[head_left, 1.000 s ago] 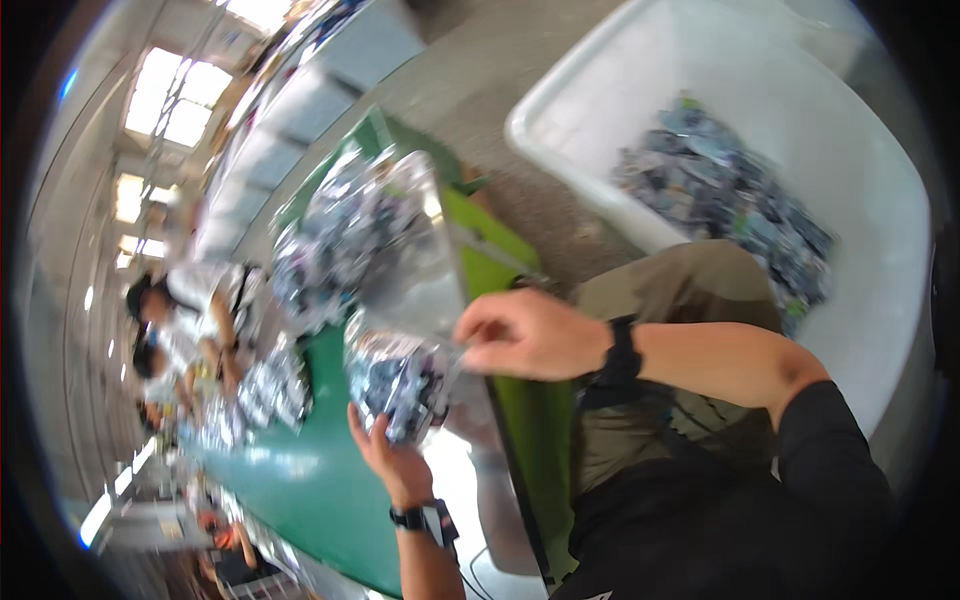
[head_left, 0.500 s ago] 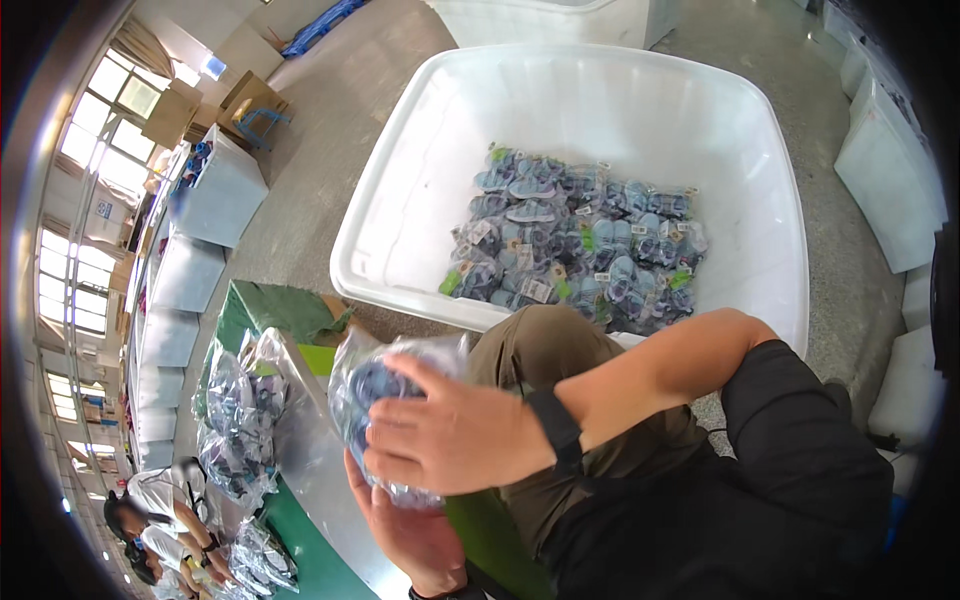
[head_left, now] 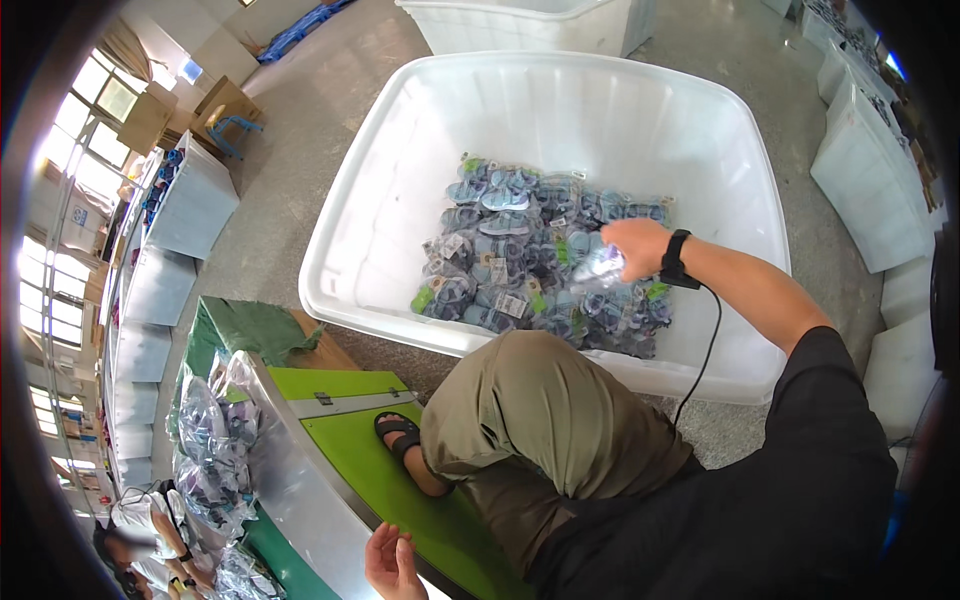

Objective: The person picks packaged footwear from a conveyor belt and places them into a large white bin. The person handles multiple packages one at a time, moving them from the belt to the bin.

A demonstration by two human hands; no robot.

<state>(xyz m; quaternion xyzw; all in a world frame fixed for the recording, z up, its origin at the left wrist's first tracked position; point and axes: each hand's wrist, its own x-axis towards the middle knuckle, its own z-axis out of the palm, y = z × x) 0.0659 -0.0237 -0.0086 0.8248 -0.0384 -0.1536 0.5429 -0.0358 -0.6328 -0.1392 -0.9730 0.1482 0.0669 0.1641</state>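
Observation:
Over the large white tub (head_left: pixel 330 240), my right hand (head_left: pixel 637 248) grips a clear-bagged pair of sandals (head_left: pixel 600 270); my fingers partly hide it. Beneath it lie several more bagged blue-grey sandals (head_left: pixel 505 225), packed in rows on the tub's floor, some with green or white labels. At the lower edge, beside the metal table edge, my left hand (head_left: pixel 393 562) is empty, with its fingers loosely curled and the thumb apart.
On the left, a green-topped table (head_left: pixel 315 565) with a metal rim carries a heap of bagged sandals (head_left: pixel 215 440). Below the rim is a lime-green panel (head_left: pixel 350 435). White bins (head_left: pixel 195 215) line the left; others stand right. Another person (head_left: pixel 150 530) works at lower left.
My right hand has carried the bagged sandals from over the table edge rightward into the tub. My left hand has let go of the bag and dropped toward the lower edge.

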